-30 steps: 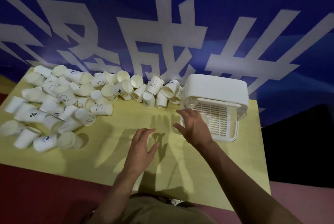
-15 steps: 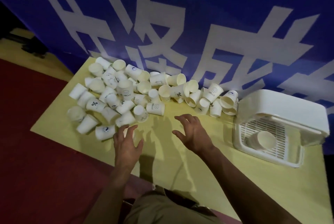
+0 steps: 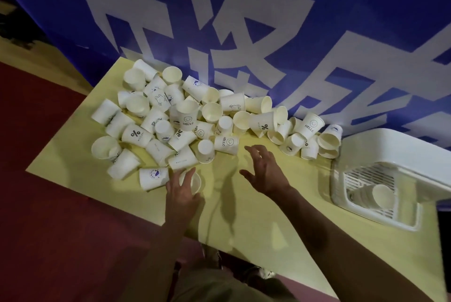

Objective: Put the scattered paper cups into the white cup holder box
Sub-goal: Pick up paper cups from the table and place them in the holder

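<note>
The left hand (image 3: 181, 192) curls its fingers round a cup (image 3: 194, 181) lying at the near edge of the cups (image 3: 185, 116) heaped on the yellow worktop (image 3: 256, 223). The right hand (image 3: 266, 172) hovers open, fingers spread. The box (image 3: 390, 153) (one cup inside) stands at the right.

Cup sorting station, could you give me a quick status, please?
Left hand reaching onto a cup, right hand open, empty. One cup in white holder box. Nothing blocking.
</note>
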